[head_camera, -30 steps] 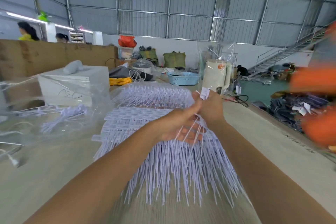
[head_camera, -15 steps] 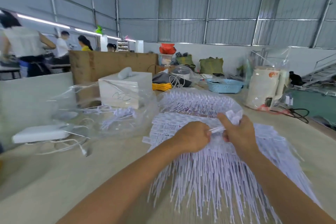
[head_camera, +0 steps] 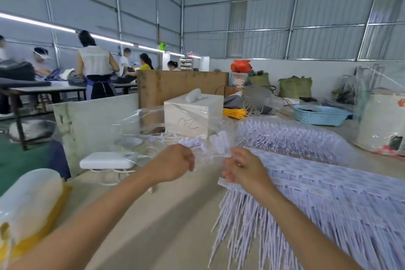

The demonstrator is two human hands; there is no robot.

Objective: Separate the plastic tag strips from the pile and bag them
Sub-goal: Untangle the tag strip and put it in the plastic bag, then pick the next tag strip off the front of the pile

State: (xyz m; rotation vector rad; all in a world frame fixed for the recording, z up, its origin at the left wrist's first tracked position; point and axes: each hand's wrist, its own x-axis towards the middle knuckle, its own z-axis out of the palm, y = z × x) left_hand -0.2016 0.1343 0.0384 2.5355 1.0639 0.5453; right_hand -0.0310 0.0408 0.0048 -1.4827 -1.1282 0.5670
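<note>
**Tag strips carried toward the clear bag**

Writing: none legible. The white box [head_camera: 192, 114] behind the bag has a loose scrawled mark on its front face, not readable. Print on the tags is too blurred to make out.

Change since half a second ago: the view has swung left, so the pile of tag strips [head_camera: 324, 193] now sits to the right and the workers [head_camera: 94, 66] at the far tables are in sight. Both hands have left the top of the pile and moved left toward the clear plastic bag [head_camera: 166, 125]. They were close together over the pile; now a gap shows between them.

Left hand [head_camera: 173, 162]: fingers curled into a fist, knuckles up. A separated bunch of strips [head_camera: 197, 141] shows just beyond it, but blur hides whether the hand grips it, so I cannot tell.

Right hand [head_camera: 243, 167]: fingers curled, pinching a white tag end [head_camera: 221, 144] at the pile's left edge.

Orientation: the pile lies on the table [head_camera: 166, 226], tag heads away from the camera, thin tails pointing toward it and fanning out. The separated bunch runs roughly crosswise, left to right, its far end inside the mouth of the bag.

Nearby: white power adapter [head_camera: 107, 160] with cord left of the hands; blue basket [head_camera: 320, 115] behind the pile.
</note>
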